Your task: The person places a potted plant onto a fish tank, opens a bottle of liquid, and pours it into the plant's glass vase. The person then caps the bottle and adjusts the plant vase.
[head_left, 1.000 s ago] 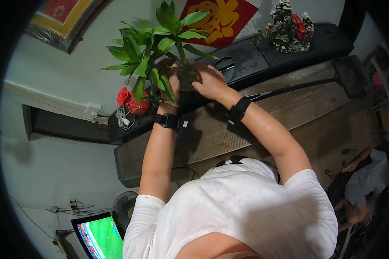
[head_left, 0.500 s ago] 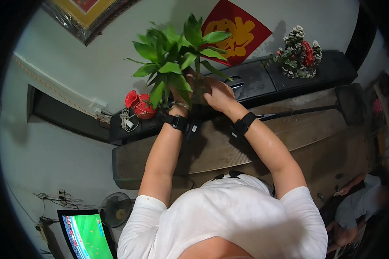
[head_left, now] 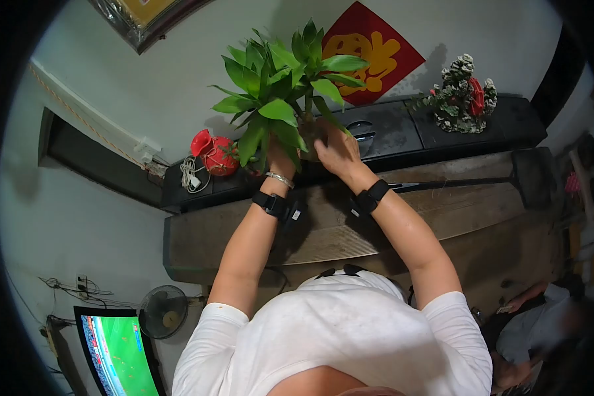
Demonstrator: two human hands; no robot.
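A leafy green plant (head_left: 277, 82) stands in a clear vase (head_left: 308, 135) over the black cabinet (head_left: 389, 129). My right hand (head_left: 336, 150) is wrapped round the vase's right side. My left hand (head_left: 282, 158) is at the vase's left side, its fingers mostly hidden behind the leaves. Whether the vase's base touches the cabinet cannot be made out. Left of the plant sits a red vase (head_left: 214, 153), with a coiled white cable (head_left: 191, 174) beside it.
A flower ornament (head_left: 461, 99) stands on the cabinet's right part. In front runs a wooden bench (head_left: 336, 221) with a long black-handled tool (head_left: 455, 182). A fan (head_left: 164, 311) and a lit television (head_left: 119, 353) are lower left. Another person (head_left: 531, 330) sits lower right.
The view has shifted, so the cabinet and plant appear lower and farther right. Both hands stay at the plant's vase, and more of the red vase shows.
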